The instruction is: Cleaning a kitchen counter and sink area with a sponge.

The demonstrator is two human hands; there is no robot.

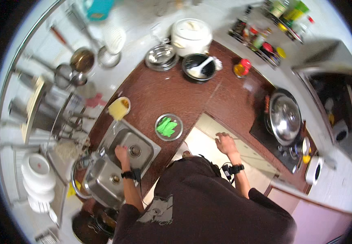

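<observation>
Over the upper basin of the stainless steel double sink [156,148] is my left hand [122,153], fingers curled; whether it holds something small cannot be told. My right hand [225,143] hangs over the floor beside the brown counter, fingers apart and nothing in it. Between the two, near the counter edge, a round steel plate [180,129] bears bright green pieces [166,126]. A yellow sponge or cloth [118,110] lies against a small white bowl [127,102] behind the sink. Farther back stands a black bowl [207,74] with a white spatula [206,63] in it.
A white rice cooker [191,38] and stacked steel lids [161,58] stand at the back. To the right, a large steel bowl [285,117] rests over a black cooktop [261,134]. Ladles and strainers hang from the left rail, above stacked white bowls [38,177]. A spice rack [255,50] is mounted at the upper right.
</observation>
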